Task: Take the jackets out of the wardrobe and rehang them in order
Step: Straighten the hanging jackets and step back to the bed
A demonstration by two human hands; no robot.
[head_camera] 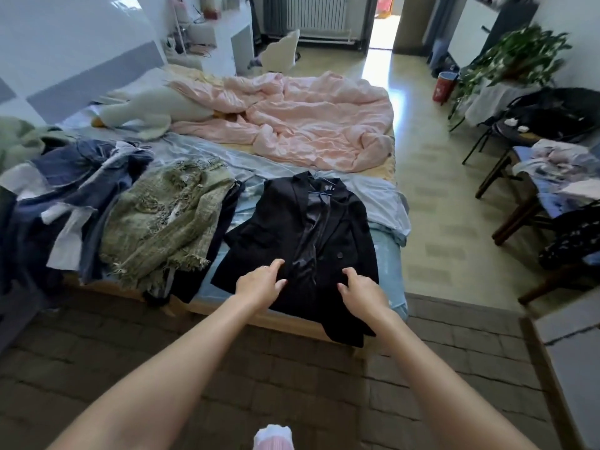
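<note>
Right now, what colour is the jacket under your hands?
Black jacket, with a shiny dark lining; head view.

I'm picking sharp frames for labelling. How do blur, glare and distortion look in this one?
Head view: the black jacket and both hands, left and right, are fairly sharp; the plant at the right edge is smeared; glare whitens the floor by the doorway; wide-angle bending curves the edges.

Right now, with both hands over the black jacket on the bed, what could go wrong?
1. The black jacket overhangs the bed edge near the right hand, so it may slide to the floor.
2. The left hand could snag its hanger on the green fringed jacket close alongside.
</note>
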